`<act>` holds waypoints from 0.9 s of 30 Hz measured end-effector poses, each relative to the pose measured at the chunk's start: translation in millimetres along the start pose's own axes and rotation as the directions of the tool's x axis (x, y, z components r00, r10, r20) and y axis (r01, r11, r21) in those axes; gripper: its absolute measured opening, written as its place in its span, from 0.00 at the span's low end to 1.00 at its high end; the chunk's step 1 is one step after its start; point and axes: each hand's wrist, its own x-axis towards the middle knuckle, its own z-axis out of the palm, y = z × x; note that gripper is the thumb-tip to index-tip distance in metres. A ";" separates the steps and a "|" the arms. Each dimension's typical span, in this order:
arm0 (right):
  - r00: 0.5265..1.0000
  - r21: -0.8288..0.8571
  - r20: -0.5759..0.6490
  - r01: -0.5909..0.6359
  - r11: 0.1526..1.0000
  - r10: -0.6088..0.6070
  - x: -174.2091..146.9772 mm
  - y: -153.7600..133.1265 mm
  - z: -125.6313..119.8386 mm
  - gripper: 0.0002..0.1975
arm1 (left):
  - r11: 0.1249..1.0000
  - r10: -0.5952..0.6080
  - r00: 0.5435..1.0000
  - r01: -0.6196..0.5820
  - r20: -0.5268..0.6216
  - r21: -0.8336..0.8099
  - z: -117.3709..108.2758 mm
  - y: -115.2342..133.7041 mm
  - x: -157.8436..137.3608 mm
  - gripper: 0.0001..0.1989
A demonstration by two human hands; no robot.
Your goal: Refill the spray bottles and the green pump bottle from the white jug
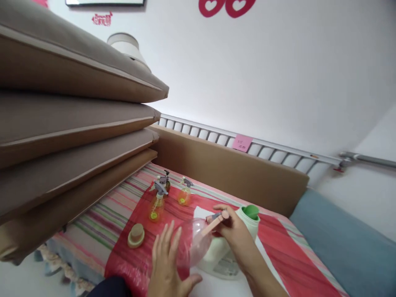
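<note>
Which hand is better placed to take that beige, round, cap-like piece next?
Probably the left hand: spread open and nearer that beige piece, while the right hand grips the clear plastic spray bottle.

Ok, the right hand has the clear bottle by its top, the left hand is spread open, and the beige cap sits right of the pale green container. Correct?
Not quite: the head view shows the beige cap left of the pale green container. The right hand does have the clear bottle by its top, and the left hand is spread open.
</note>
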 end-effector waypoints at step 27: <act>0.987 0.507 -0.089 -0.071 0.859 0.134 -128.5 65.5 -104.4 0.26 | 0.742 -0.079 0.770 0.470 0.634 -0.478 38.6 129.9 -49.3 0.44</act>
